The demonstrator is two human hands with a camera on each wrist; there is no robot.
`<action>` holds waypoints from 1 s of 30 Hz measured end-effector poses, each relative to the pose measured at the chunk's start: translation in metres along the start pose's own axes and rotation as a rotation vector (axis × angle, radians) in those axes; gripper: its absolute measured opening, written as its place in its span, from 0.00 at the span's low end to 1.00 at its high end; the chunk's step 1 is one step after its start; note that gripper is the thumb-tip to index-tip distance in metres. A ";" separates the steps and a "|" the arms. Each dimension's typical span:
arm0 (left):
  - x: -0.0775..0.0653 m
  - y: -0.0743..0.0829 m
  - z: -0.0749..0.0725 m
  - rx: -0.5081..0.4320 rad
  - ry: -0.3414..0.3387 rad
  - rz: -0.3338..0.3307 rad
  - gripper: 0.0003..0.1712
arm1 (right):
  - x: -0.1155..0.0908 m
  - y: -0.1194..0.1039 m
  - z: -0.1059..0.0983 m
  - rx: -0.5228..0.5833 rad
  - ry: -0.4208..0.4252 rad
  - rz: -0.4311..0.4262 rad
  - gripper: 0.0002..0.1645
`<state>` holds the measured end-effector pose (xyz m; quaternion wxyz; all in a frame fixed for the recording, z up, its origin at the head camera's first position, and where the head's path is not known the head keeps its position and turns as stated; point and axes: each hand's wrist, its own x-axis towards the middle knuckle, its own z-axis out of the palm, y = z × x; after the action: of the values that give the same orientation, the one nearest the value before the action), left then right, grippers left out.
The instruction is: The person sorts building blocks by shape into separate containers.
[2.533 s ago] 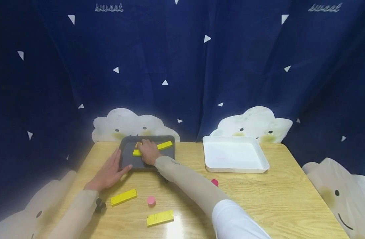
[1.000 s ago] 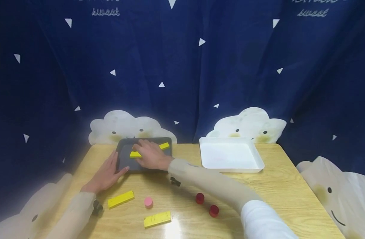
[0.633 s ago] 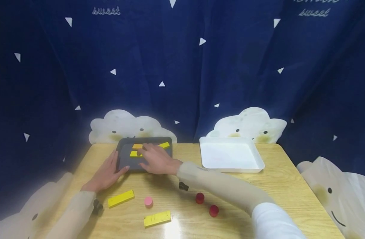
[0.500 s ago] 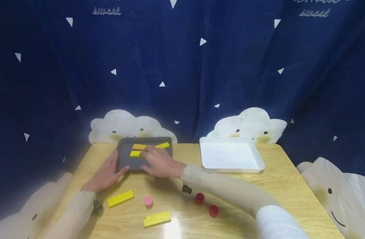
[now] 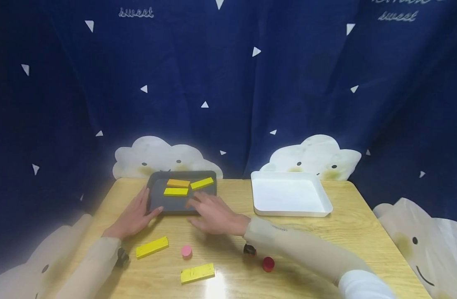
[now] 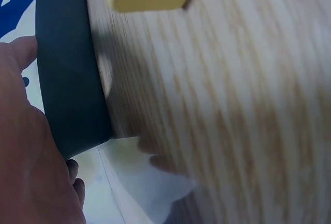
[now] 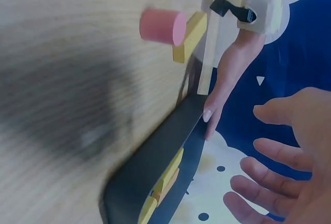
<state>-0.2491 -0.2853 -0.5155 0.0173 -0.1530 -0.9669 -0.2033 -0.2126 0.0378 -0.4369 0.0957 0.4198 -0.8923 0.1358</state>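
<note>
My left hand (image 5: 135, 214) rests against the left side of a dark grey tray (image 5: 172, 205), fingers extended along its rim. In the left wrist view, the thumb lies by the tray wall (image 6: 72, 79). Three flat blocks lie inside: an orange one (image 5: 178, 183), a yellow one (image 5: 176, 192) in front of it, and a slanted yellow one (image 5: 202, 183) to their right. Over the tray's front right corner, slightly blurred, is my right hand (image 5: 218, 214). The right wrist view shows its fingers (image 7: 274, 182) spread and loosely bent, with nothing held.
Nearer me on the wooden table are two yellow blocks, one left (image 5: 152, 248) and one central (image 5: 197, 273), with a pink cylinder (image 5: 186, 252) between them. Red cylinders (image 5: 268, 264) lie right, one partly covered by the right wrist camera. A white tray (image 5: 293, 212) stands back right.
My right hand has let go of the orange block, which now lies in view in the dark tray, and has drawn back toward the front right. The left hand stays at the tray's side.
</note>
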 end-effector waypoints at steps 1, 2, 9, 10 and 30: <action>0.000 0.000 0.000 0.000 -0.001 -0.001 0.61 | -0.003 -0.001 0.000 0.009 -0.001 -0.003 0.20; 0.000 -0.001 0.001 0.000 -0.002 0.000 0.61 | -0.007 -0.002 -0.001 0.013 -0.003 -0.006 0.20; -0.001 -0.002 0.001 -0.005 -0.013 -0.002 0.61 | -0.031 -0.010 -0.001 0.032 -0.021 -0.012 0.21; -0.001 -0.001 0.001 -0.007 -0.012 -0.002 0.61 | -0.034 -0.012 -0.002 0.040 -0.022 -0.011 0.20; -0.001 0.002 -0.002 0.002 -0.008 0.000 0.60 | -0.074 -0.036 0.004 0.068 -0.075 -0.016 0.23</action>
<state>-0.2479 -0.2849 -0.5129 0.0137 -0.1536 -0.9672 -0.2018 -0.1382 0.0679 -0.4562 0.0487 0.4347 -0.8868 0.1495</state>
